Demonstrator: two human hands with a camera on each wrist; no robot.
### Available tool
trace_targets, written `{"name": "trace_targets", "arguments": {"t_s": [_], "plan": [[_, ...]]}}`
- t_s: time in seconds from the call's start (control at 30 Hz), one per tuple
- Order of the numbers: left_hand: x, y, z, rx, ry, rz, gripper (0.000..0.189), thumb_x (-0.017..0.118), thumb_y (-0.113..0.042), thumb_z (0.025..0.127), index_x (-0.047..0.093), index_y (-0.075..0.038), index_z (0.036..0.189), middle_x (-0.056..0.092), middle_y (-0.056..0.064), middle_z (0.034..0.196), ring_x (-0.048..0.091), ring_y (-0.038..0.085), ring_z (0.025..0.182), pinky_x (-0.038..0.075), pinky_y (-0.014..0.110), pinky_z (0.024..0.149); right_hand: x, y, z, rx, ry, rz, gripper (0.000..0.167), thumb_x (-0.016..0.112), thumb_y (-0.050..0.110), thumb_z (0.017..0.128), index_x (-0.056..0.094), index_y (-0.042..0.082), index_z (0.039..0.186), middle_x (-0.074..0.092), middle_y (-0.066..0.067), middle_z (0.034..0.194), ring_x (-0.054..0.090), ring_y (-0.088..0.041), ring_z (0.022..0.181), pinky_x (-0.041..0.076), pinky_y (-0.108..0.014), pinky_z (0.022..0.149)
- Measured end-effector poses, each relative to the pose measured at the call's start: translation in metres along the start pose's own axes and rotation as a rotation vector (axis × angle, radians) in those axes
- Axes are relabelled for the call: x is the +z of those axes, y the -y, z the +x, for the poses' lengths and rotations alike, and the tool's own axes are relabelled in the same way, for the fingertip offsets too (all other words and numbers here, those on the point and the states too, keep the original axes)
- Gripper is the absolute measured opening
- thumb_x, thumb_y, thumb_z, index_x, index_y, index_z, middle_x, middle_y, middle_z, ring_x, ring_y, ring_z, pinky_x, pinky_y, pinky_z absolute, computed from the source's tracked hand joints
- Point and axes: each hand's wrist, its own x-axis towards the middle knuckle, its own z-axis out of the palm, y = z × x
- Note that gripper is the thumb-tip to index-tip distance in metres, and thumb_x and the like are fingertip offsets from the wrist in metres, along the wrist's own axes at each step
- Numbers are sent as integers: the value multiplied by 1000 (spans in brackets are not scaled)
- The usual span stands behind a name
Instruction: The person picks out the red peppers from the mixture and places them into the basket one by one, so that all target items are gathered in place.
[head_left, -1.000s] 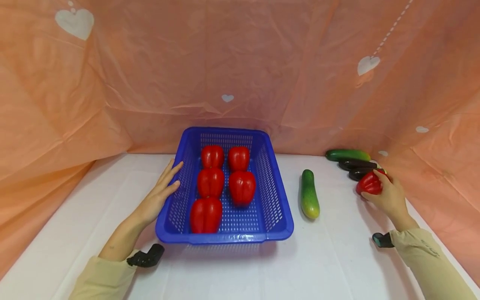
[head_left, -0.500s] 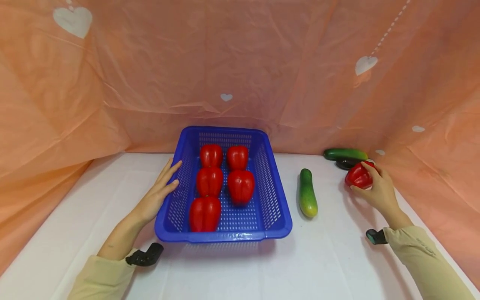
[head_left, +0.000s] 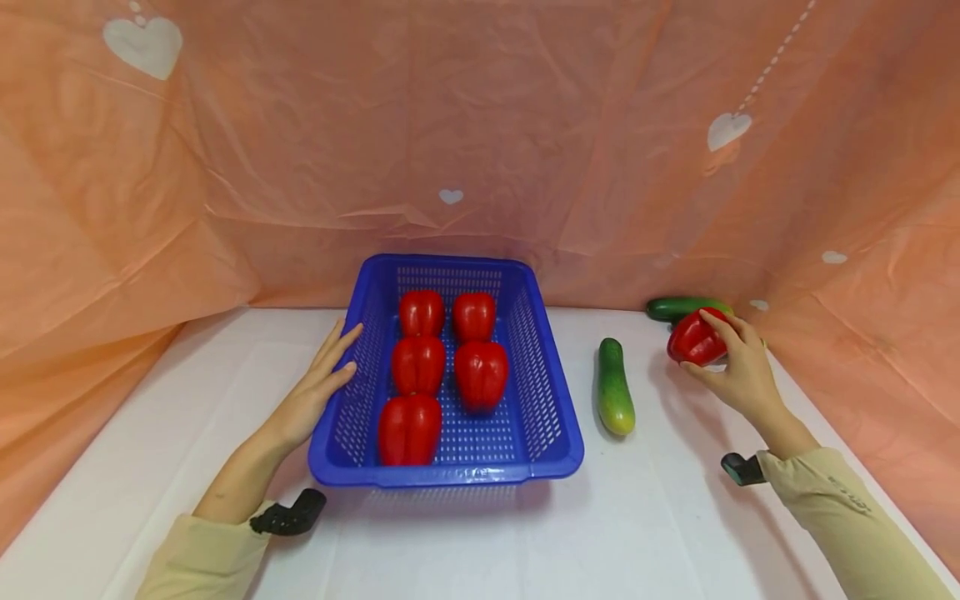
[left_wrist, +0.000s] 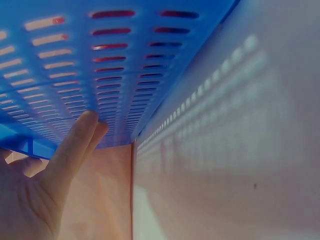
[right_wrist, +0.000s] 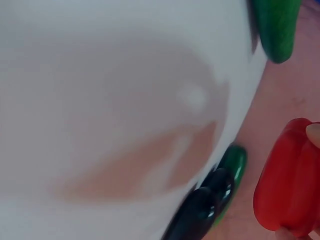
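My right hand [head_left: 741,377] pinches a red bell pepper [head_left: 692,337] between thumb and fingers, above the table at the right. In the right wrist view the bell pepper [right_wrist: 287,182] is at the right edge, with only fingertips showing. My left hand [head_left: 318,390] rests against the left side of a blue plastic basket [head_left: 442,477], fingers extended. The left wrist view shows a thumb [left_wrist: 75,145] on the perforated outer wall [left_wrist: 110,80]. Inside the basket lie several red bell peppers [head_left: 481,375] in two columns.
A cucumber [head_left: 616,387] lies right of the basket. Another cucumber [head_left: 670,309] lies at the back right, partly behind the held pepper. Beside it are two dark eggplants [right_wrist: 194,214], mostly hidden in the head view. An orange cloth [head_left: 480,125] hangs behind the white table.
My right hand has moved left and slightly back with the bell pepper, away from the eggplants, and raised it. My left hand and the basket stay in place.
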Motion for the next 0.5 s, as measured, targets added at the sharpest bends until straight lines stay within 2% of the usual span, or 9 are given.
{"name": "trace_targets", "arguments": {"t_s": [0.5], "plan": [[-1,0,0,-8,0,2,55,35,-14,102,18,-3,153,-12,15,160,-15,37,146,-10,68,108,-1,31,6,-109,-39,24,82,81,4,69,43,8,141,33,-31,144,33,-53,126,41,-72,83]]}}
